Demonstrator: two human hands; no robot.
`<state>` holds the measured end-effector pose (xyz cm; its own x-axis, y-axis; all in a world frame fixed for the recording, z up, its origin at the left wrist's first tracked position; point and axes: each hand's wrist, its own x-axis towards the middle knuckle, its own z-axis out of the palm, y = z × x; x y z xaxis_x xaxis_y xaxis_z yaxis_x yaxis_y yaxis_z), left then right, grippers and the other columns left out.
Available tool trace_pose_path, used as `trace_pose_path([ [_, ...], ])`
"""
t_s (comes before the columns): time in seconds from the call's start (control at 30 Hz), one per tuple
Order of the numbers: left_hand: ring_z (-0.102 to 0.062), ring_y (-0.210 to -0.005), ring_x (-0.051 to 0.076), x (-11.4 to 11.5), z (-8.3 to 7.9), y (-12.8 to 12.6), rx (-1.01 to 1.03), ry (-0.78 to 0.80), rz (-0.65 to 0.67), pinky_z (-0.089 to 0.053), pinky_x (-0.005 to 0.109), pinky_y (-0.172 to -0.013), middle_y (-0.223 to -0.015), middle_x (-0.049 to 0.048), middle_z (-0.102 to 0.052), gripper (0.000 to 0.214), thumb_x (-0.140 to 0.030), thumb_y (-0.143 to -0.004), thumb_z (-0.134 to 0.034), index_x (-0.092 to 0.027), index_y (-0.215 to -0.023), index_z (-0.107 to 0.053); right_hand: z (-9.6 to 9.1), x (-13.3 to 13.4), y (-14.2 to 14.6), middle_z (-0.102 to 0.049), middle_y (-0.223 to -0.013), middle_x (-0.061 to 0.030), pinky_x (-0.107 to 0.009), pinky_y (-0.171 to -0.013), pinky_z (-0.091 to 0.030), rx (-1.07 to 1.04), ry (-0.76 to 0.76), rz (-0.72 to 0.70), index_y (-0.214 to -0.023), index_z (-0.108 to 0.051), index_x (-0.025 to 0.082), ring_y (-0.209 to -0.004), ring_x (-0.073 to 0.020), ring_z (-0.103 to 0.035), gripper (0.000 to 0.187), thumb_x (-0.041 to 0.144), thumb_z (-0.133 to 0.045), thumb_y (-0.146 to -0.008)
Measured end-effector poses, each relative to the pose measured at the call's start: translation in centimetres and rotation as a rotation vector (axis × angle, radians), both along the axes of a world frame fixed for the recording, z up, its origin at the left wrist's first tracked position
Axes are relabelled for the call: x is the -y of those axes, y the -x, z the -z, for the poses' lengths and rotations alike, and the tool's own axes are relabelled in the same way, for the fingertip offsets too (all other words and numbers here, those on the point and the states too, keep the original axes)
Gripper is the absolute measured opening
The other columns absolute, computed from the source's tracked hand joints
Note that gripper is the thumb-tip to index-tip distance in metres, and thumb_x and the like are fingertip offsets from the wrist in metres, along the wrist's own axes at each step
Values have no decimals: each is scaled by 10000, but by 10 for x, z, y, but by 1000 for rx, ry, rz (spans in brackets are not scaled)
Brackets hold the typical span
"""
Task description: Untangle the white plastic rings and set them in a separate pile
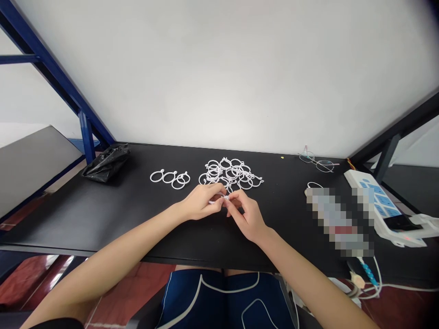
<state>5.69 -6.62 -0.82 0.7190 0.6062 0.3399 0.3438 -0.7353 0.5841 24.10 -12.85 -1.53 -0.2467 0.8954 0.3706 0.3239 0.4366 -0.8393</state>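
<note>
Clamping a white ring (226,198) in their fingertips just below frame centre, the left hand (202,202) and right hand (247,214) sit over a black tabletop (154,155); loose rings (233,173) lie just beyond, a pale wall (219,82) fills the top, a blue beam (56,71) slants upper left.

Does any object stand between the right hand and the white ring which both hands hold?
Nothing visible does: the right hand and left hand both touch the white ring. The loose ring pile lies beyond, not between.
</note>
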Motion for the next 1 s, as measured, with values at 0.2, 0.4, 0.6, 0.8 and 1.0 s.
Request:
trace_pose_path([
  [0.2, -446, -524, 124, -2, -2, 3, -161, -210, 100, -355, 248, -546, -654, 1, -533, 267, -292, -928, -304, -186, -761, -484, 3, 0, 0, -587, -631, 16, -255, -548, -460, 38, 41, -45, -857, -498, 209, -549, -133, -582, 149, 309, -492, -966],
  [0.4, -448, -495, 133, -5, 2, 4, -172, -287, 127, -361, 263, -529, -629, 10, -542, 245, -254, -893, -289, -191, -741, -471, 3, 1, 0, -579, -623, 22, -255, -558, -454, 56, 60, -74, -841, -493, 210, -544, -127, -567, 165, 313, -484, -970],
  [0.6, -458, -498, 136, -5, 2, 5, -164, -316, 126, -355, 259, -523, -643, 18, -565, 228, -263, -871, -296, -192, -766, -485, 4, 1, 1, -572, -614, 35, -241, -544, -451, 53, 66, -81, -855, -495, 215, -534, -119, -558, 134, 303, -506, -956],
  [0.8, -405, -470, 126, -6, 2, 5, -141, -358, 111, -310, 260, -488, -583, -9, -492, 199, -287, -858, -345, -196, -716, -451, 7, -1, 1, -565, -618, 37, -239, -531, -453, 65, 76, -79, -866, -501, 217, -531, -121, -571, 136, 323, -532, -946],
  [1.0, -393, -474, 122, -5, 5, 5, -137, -368, 98, -295, 272, -486, -586, -14, -487, 245, -308, -894, -346, -197, -698, -441, 4, 0, 1, -567, -604, 32, -247, -532, -459, 70, 98, -98, -826, -490, 216, -522, -123, -558, 174, 336, -526, -947],
])
